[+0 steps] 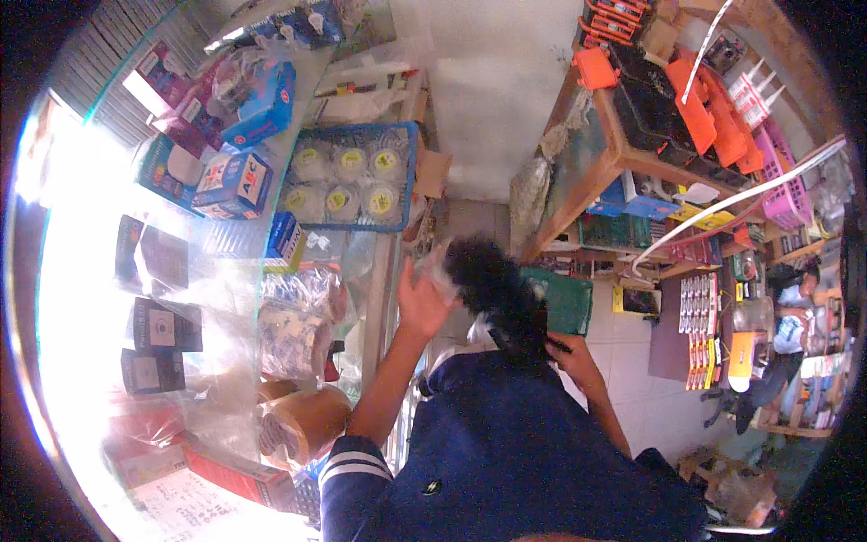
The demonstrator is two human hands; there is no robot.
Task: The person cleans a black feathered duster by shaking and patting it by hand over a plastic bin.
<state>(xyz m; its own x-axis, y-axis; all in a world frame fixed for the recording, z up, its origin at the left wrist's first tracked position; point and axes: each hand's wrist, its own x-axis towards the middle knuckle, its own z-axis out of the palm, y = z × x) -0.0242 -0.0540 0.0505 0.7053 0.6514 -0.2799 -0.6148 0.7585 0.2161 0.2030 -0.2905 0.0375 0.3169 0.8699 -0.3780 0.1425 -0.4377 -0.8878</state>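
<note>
A black, fluffy bundle [498,291], possibly a duster, is in front of my waist. My right hand [572,356] grips its lower right edge, with some fingers hidden behind the dark fibres. To the left of the bundle my left hand [425,298] is raised, thumb apart from the other fingers. Blurred, translucent material [443,271], perhaps plastic film, lies against those fingers; whether they hold it is unclear. Behind the bundle, a green plastic basket [562,301] shows in part.
At left stands a glass display case [261,271] with boxed goods, a blue tray [412,176] of round clear containers and brown tape rolls [305,420]. A wooden-framed counter [613,152] juts in at right, crossed by a white cable [738,200]. Another person [789,325] is farther right.
</note>
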